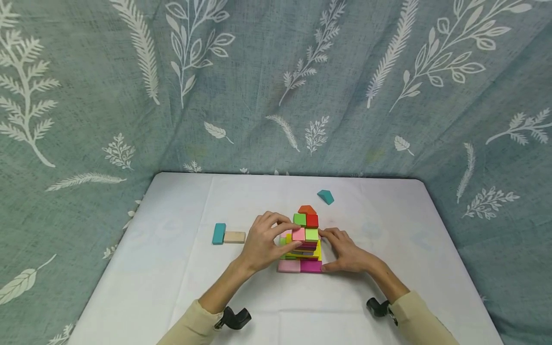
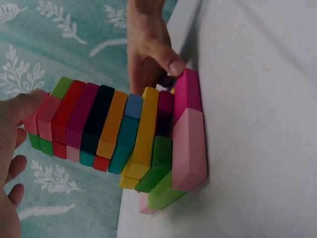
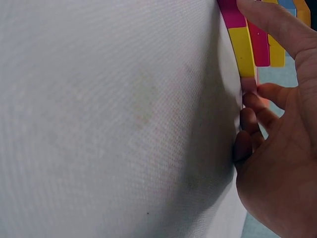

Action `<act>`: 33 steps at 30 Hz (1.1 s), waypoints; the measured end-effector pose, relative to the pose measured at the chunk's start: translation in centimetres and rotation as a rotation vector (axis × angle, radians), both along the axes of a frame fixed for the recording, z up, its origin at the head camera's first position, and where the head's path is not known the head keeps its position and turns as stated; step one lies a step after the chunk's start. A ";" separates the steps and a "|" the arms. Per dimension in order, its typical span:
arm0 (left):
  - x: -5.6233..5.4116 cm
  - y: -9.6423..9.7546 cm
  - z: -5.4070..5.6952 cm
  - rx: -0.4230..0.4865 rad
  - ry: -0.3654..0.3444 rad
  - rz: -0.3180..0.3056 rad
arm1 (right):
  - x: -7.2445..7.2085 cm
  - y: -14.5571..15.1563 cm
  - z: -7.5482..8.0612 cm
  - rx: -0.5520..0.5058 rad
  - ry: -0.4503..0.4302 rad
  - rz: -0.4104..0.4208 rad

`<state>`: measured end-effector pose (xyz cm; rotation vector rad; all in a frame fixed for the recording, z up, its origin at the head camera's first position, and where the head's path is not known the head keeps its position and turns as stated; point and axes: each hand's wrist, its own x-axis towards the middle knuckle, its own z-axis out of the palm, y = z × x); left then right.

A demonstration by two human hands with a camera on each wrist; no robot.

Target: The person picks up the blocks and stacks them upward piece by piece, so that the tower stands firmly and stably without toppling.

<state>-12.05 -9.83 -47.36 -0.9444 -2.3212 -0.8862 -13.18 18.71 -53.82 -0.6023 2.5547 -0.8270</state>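
Observation:
A tower of stacked coloured wooden blocks (image 1: 311, 266) stands on the table. Near its top, my left hand (image 1: 264, 243) pinches a pink block (image 1: 298, 234) between thumb and index finger; the other fingers curl beside it. Layers of red, purple, black, orange, teal and yellow blocks show below in the left wrist view, down to a light pink base block (image 2: 189, 148). My right hand (image 1: 350, 252) rests at the base's right side. Its thumb touches the near magenta block (image 2: 187, 96), while the fingertips (image 3: 264, 90) lie against a pink block (image 3: 248, 85) farther back.
A teal block (image 1: 219, 234) and a plain wood block (image 1: 235, 237) lie left of the tower. Behind it is a loose teal angled block (image 1: 326, 196). A leaf-patterned cloth (image 1: 258, 86) hangs beyond the white table (image 1: 207, 297).

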 end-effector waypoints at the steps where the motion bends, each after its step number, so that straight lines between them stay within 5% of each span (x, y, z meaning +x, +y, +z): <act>1: 0.0 0.0 -0.1 0.004 -0.001 0.000 | 0.0 0.0 0.0 0.000 0.000 0.000; 17: -0.3 0.3 -0.2 0.039 -0.002 -0.010 | -0.2 0.0 0.1 0.005 0.000 -0.003; 21: -1.2 -0.2 -0.7 0.172 -0.095 -0.018 | -0.2 0.1 0.1 0.009 0.000 0.000; 25: -3.8 -1.0 -2.4 0.281 -0.277 0.007 | -0.2 0.1 0.1 0.005 -0.009 -0.006; 30: -6.9 -1.4 -4.8 0.015 -0.535 0.000 | -0.1 0.0 0.1 0.003 -0.026 -0.021; 33: -8.3 -0.9 -6.2 -0.160 -0.589 -0.044 | -0.1 0.0 0.1 0.001 -0.027 -0.017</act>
